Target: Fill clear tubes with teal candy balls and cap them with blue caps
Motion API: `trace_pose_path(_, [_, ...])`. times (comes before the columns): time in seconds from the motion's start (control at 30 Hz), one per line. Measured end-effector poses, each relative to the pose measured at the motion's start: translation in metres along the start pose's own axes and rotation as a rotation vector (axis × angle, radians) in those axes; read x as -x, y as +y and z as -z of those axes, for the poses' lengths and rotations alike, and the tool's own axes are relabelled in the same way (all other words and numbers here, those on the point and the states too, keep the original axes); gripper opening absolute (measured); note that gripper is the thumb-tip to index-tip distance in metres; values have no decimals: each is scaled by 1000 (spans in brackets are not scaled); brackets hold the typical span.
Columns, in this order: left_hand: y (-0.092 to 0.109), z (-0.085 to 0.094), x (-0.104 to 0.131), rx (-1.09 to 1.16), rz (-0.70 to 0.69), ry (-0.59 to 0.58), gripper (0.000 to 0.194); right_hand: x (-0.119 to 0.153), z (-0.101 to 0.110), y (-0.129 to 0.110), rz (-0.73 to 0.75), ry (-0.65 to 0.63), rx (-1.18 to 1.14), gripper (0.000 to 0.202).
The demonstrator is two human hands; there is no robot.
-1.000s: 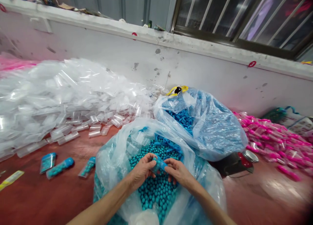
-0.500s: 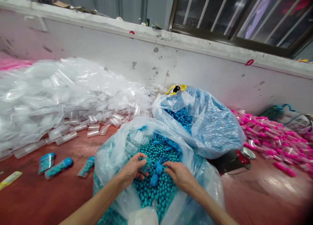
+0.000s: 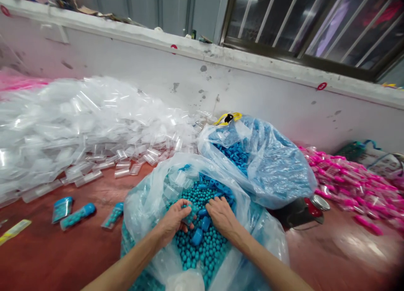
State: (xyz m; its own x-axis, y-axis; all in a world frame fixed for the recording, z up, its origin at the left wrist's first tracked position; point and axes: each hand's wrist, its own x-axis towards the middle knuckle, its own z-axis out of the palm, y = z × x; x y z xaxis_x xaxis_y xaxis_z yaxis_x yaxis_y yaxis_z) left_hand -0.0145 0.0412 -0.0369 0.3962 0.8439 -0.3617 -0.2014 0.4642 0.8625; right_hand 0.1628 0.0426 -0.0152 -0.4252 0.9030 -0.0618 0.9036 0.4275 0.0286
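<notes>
Bounding the red counter (image 3: 344,251) at the back, the wall (image 3: 132,63) leaves no room behind the clear-container pile (image 3: 94,118), which fills the back L. Bare counter shows front L, btwn the filled containers (image 3: 77,216) and the bead bag (image 3: 142,194), & front R, below the pink pile (image 3: 350,177). Btwn bead bag & pink pile, a dark item w/ a silver lid (image 3: 296,213) takes up space; the blue-cap bag (image 3: 277,164) sits right behind the bead bag, touching.

L hand (image 3: 173,220): thumb & fingers curled, pinching a clear container (image 3: 191,214) w/ teal beads in it, over the bead bag's L side. R hand (image 3: 222,215): fingers bent, tips bunched low at the beads beside loose blue caps (image 3: 197,237); can't tell if it grips anything. Hands close, not touching. Teal beads (image 3: 203,257) fill the bag's mouth, w/ clear pcs at its back L.
</notes>
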Motion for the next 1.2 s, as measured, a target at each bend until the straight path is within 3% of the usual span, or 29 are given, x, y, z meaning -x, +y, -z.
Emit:
trace_pose_path(0.1, [-2,-1,0,-14,-18,-27,39,1,3,6,-77,3,-171,20])
trace_pose_path(0.23, [-3,-4,0,-19,-50,-39,37,9,11,10,3,1,-467,27])
trace_pose_path(0.4, [-1,-7,1,-115,-67,74,38,17,18,12,-134,-38,-155,38])
trace_pose_path(0.5, [4,-12,3,-164,-116,31,36,17,29,6,-73,-55,-144,32])
trace_pose_path(0.6, [8,-17,6,-145,-163,-55,36,16,38,0,47,8,-424,28])
trace_pose_path(0.7, [7,-19,8,-73,-169,-106,37,12,40,-1,23,69,-797,38])
trace_pose_path(0.83, [4,-18,13,-31,-157,-171,36,8,37,7,-101,-60,-1161,23])
trace_pose_path(0.93, [2,-19,15,-31,-149,-203,37,10,38,10,-118,-157,-1359,27])
trace_pose_path(1.07, [-1,-21,15,-100,-152,-192,38,21,47,8,-52,-221,-1280,31])
trace_pose_path(1.2, [-3,-23,13,-110,-148,-135,40,24,49,5,-59,-120,-975,21])
